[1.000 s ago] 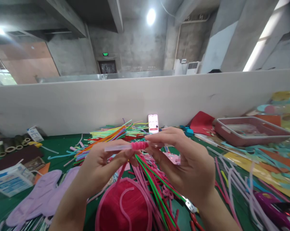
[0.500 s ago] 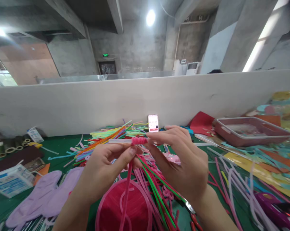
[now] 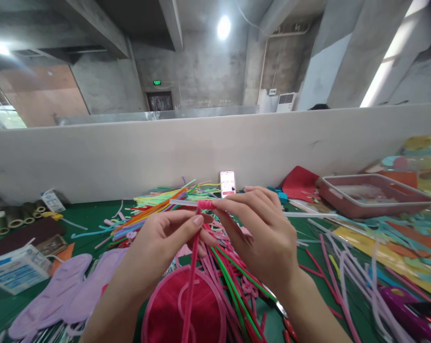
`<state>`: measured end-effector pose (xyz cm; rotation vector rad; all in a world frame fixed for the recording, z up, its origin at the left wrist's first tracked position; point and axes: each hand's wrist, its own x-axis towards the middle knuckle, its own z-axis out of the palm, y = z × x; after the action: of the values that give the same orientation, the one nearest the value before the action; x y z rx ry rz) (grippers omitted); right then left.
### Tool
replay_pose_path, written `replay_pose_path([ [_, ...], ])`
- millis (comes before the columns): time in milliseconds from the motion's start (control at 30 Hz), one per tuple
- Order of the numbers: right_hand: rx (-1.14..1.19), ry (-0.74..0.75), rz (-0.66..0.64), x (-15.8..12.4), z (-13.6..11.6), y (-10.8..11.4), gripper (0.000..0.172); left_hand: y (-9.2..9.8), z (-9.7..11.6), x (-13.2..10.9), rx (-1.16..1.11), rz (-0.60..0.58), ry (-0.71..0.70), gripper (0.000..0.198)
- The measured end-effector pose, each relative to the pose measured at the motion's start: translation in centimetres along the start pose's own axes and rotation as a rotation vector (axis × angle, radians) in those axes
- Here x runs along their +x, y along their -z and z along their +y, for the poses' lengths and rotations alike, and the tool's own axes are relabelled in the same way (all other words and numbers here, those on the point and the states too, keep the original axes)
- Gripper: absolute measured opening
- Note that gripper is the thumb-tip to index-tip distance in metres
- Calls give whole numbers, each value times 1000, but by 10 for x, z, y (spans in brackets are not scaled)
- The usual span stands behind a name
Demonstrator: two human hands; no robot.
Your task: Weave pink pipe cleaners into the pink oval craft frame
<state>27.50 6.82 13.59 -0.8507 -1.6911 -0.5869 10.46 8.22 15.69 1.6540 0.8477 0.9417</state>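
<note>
A pink pipe cleaner runs up from below to a tight pink coil wound round a thin whitish rod. My left hand pinches the pipe cleaner between thumb and fingers just below the coil's left end. My right hand has its fingertips closed on the coil's right end and the rod, which passes behind this hand and comes out at its right. Under my hands lie a red round piece with a pink rim and a bundle of pink and green pipe cleaners.
Lilac padded shapes and a blue-white box lie left. A phone leans against the white partition, beside multicoloured pipe cleaners. Right are a pink tray, lilac strips and a purple tool.
The rod has shifted a little to the right and slightly up, with more of it showing past my right hand. My right hand has moved slightly left.
</note>
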Motion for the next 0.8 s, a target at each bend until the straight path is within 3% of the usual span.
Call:
replay_pose_path([
  [133,-20,1,-10,-1,2,-1,8,-1,2,-4,-45,-15,46,22],
  [400,-9,-6,-76,-1,4,-2,9,2,3,-6,-7,25,18,29],
  [633,200,-112,-136,2,5,2,10,28,-3,-5,413,51,63,27],
  [800,352,-225,-221,2,3,4,11,34,0,-4,230,96,-27,48],
])
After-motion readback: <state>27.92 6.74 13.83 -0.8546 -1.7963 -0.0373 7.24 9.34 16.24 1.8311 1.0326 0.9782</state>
